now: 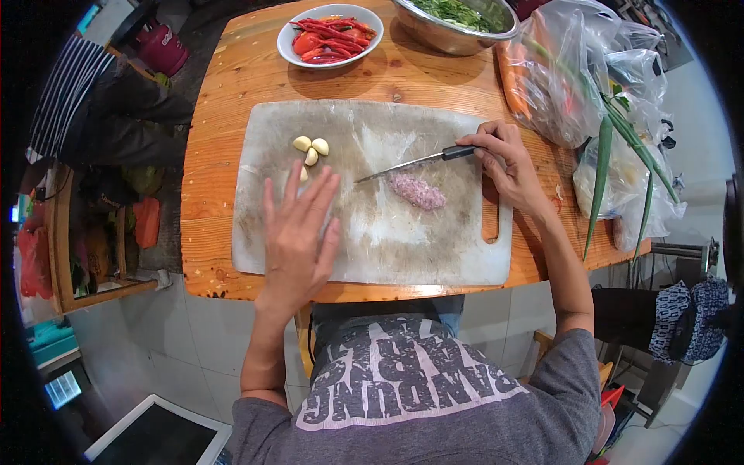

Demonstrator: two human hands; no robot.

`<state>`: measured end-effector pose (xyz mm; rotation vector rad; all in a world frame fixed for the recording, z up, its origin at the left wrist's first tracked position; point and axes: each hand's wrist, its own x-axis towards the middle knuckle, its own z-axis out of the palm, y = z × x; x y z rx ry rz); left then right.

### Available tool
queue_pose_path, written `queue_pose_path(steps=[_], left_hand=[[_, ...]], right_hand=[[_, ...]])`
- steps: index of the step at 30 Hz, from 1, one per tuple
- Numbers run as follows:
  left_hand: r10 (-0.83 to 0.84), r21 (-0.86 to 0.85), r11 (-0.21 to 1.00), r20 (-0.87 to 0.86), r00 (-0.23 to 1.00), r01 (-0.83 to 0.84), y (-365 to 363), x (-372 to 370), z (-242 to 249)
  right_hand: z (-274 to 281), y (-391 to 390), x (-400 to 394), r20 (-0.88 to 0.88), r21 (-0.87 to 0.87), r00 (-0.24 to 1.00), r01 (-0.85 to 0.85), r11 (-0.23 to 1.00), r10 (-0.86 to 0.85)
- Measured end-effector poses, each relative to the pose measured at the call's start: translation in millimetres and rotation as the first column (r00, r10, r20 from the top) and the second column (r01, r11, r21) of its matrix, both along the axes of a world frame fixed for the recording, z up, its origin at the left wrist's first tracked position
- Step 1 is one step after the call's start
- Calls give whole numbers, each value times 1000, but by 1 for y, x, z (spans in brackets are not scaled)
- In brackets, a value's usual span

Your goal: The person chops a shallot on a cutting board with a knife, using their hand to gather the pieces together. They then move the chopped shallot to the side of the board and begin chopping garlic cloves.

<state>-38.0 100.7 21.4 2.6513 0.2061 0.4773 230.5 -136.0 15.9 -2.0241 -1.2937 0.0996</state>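
Observation:
A worn white cutting board (310,248) lies on the wooden table in front of me. My right hand (504,159) grips the black handle of a knife (418,161), its blade pointing left over the board. Just below the blade sits a small heap of finely chopped shallot (418,191), pinkish purple. Several peeled garlic cloves (311,147) rest at the board's upper left. Close below them is my left hand (301,225), fingers spread and palm down, holding nothing. Its fingertips partly cover one clove.
A white bowl of red chilies and tomatoes (331,37) stands at the back, beside a metal bowl of chopped greens (457,23). Plastic bags (562,74) with carrots (514,81) and green onion leaves (601,174) crowd the right edge. Another person (108,108) stands at the left.

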Motion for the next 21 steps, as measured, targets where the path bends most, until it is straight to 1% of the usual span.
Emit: queue_pose_path(steps=[2, 5, 9, 12, 13, 16, 17, 20, 21], left_hand=[[-30, -5, 1000, -31, 999, 30, -9, 3, -1], [-78, -8, 997, -60, 995, 78, -20, 6, -3], [-135, -25, 991, -102, 985, 133, -29, 10, -2], [-148, -17, 989, -121, 982, 147, -31, 13, -4], [-149, -19, 989, -117, 982, 148, -31, 14, -5], [-149, 5, 989, -100, 984, 150, -26, 22, -5], [-147, 29, 988, -94, 985, 151, -23, 24, -3], [-134, 80, 986, -116, 984, 144, -14, 22, 5], [-127, 92, 986, -132, 983, 140, -12, 21, 7]], right_hand=[[4, -8, -3, 39, 14, 999, 13, 1000, -14], [9, -28, -8, 174, 19, 984, 33, 999, -36], [18, -43, -40, 386, 89, 904, 163, 983, -185], [21, -48, -68, 430, 105, 853, 278, 955, -295], [23, -47, -77, 419, 121, 852, 291, 949, -315], [28, -41, -106, 387, 70, 862, 328, 942, -329], [24, -35, -113, 383, 119, 856, 328, 937, -348], [27, -25, -135, 365, 113, 864, 328, 938, -346], [24, -22, -141, 337, 141, 869, 333, 932, -362]])
